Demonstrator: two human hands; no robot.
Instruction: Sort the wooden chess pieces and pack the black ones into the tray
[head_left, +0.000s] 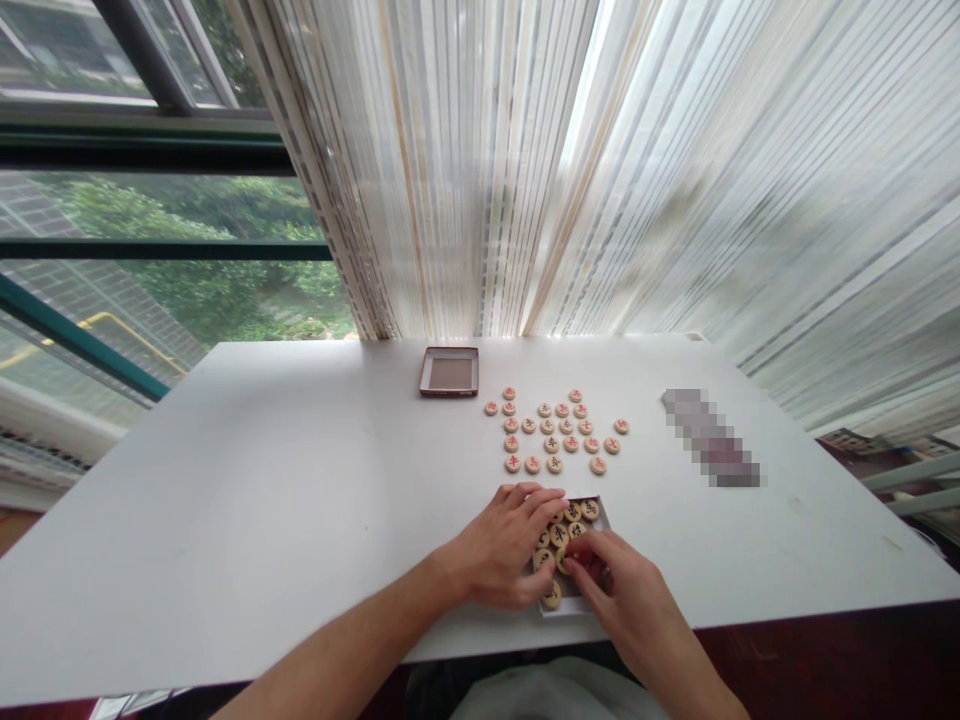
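A shallow white-walled box (574, 606) near the table's front edge holds several round wooden Chinese chess pieces with dark characters. My left hand (506, 545) grips the left side of the box, its fingers at the far left corner and its thumb reaching over the pieces. My right hand (630, 585) reaches in over the right wall. Thumb and forefinger are pinched on a chess piece (562, 560) in the middle of the box, partly hidden by the fingertips. Another piece (551, 596) lies below my left thumb, in the near left corner.
Beyond the box, several loose chess pieces (566, 427), many with red characters, lie spread on the white table (300, 500). A brown-edged box lid (449, 390) lies at the back. A pixelated object (711, 438) is at the right. String curtains (480, 170) hang behind the table.
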